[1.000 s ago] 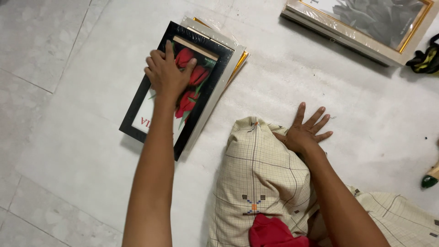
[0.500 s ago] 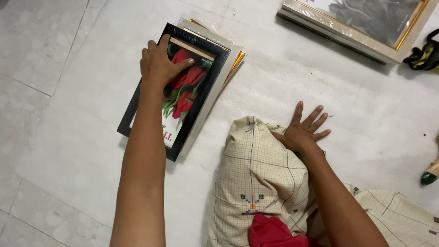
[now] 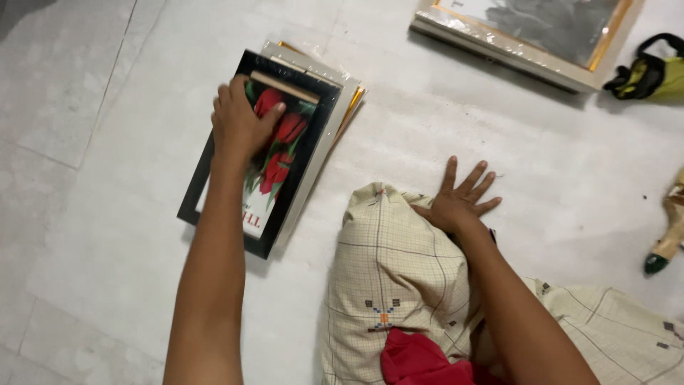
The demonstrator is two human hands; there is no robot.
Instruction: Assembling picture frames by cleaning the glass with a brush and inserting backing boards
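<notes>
White tiled floor fills the view. Beige checked cloth covers the person's knee at bottom centre, with a red cloth bunched at its lower edge.

Big pale-framed picture lies flat at top right, wrapped in clear film, gold inner edge, dark image inside; partly cut off by the top edge. Well apart from the hands.

Stack of frames lies flat at upper left centre, tilted a bit clockwise. Top one is a black frame with a red tulip print, film-wrapped. A paler frame and a yellow-edged one show underneath along its right side.

Left hand rests on the upper part of the black frame, fingers curled, thumb out over the red flowers. Pressing or gripping the glass face, can't tell which; nothing lifted.

Right hand is flat on the floor just beyond the knee, fingers spread wide, holding nothing. Near the stack but not touching it.

Yellow-green bag with black straps sits at the right edge, just beside the big picture's corner. Small tan object with a dark green tip lies lower at the right edge; can't tell what it is.
</notes>
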